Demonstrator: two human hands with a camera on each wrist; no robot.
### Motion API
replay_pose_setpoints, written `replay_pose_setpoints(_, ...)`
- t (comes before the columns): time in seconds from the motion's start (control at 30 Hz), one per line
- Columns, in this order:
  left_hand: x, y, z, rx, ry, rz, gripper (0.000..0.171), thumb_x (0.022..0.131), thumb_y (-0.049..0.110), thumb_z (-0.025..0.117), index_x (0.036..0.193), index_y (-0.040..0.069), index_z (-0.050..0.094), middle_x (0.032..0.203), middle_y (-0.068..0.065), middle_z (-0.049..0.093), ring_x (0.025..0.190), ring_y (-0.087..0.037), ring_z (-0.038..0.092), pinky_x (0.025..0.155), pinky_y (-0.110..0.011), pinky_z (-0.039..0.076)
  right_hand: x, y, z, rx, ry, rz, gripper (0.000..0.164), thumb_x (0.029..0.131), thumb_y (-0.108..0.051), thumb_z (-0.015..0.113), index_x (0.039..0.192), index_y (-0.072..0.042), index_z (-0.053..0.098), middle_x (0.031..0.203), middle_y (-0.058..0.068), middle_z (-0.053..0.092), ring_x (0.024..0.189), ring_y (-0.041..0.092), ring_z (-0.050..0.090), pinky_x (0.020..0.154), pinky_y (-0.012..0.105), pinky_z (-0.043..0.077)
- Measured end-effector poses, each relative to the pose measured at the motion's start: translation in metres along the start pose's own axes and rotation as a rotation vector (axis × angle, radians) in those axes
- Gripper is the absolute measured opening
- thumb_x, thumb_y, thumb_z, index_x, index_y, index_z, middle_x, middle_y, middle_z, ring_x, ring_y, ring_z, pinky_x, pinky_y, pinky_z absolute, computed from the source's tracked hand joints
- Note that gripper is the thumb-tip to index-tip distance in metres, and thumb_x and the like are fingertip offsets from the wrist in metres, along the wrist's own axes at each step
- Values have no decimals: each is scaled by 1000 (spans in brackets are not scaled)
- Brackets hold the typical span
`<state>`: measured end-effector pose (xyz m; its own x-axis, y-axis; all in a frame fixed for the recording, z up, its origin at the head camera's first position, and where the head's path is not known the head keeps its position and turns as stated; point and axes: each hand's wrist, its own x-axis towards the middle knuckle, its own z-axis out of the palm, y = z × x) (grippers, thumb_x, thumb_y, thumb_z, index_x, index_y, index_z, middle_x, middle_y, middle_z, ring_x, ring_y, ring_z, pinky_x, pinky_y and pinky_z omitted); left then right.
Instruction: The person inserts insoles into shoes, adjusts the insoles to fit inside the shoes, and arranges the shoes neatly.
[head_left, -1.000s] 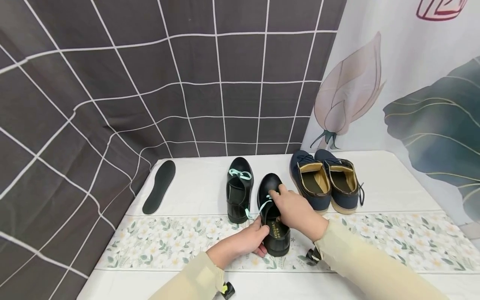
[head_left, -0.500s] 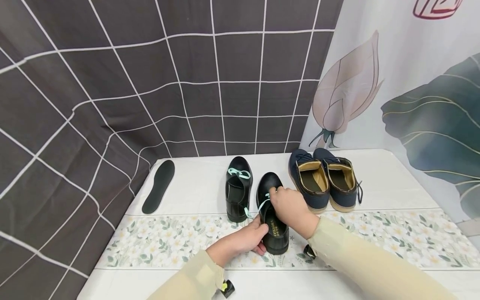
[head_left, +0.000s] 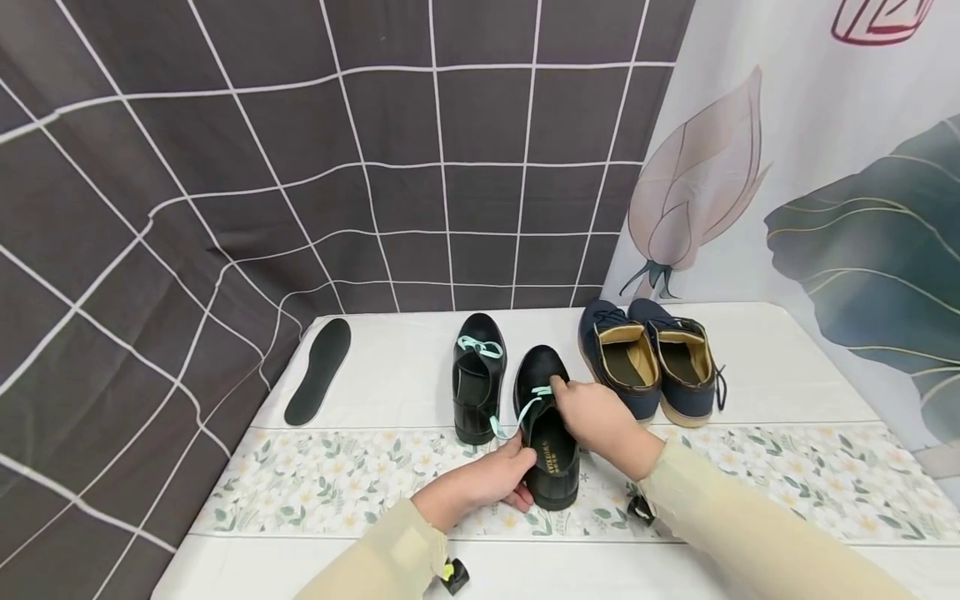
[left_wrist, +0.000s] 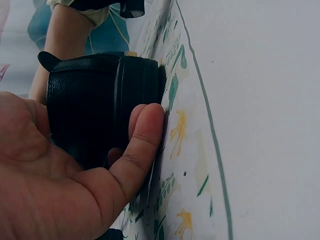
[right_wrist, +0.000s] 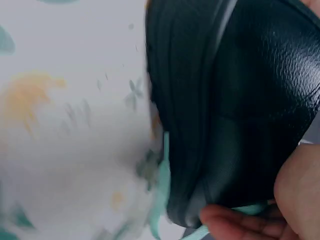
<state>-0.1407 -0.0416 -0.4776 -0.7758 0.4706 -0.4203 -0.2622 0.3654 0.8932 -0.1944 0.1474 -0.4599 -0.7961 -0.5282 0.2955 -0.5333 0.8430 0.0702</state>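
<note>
A black leather lace-up shoe [head_left: 542, 367] stands on the table, its heel toward me. My left hand [head_left: 495, 477] holds its left side near the heel, with the thumb at the collar and the fingers along the outside. In the left wrist view the left hand [left_wrist: 100, 185] lies against the dark shoe [left_wrist: 95, 100]. My right hand [head_left: 600, 421] is at the right lacing edge, fingers curled at the mint-green shoelace [head_left: 531, 406]. In the right wrist view, lace [right_wrist: 162, 185] hangs beside the shoe and runs to the fingertips [right_wrist: 220, 217].
Left of the shoe stands its mate [head_left: 474, 392], with a mint lace tied in a bow. A pair of navy shoes [head_left: 645, 375] stands at the right. A black insole [head_left: 318, 371] lies at the far left. A dark grid curtain [head_left: 390, 192] hangs behind.
My right hand's fingers have curled in at the lacing, and the hand has then shifted a little to the right. My left hand and the shoe have stayed in place.
</note>
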Motion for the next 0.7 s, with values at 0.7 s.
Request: replay_pose_setpoints(0.7,-5,0,-2,19,30,-4,68,106,34,35,162,7,5,90,-16,61,67,-21,63,67,-39,62,-6,19,10,499,-242,251,51,105,-31,51,147,-1,49,134,25,68,117,40,66,94,60,56)
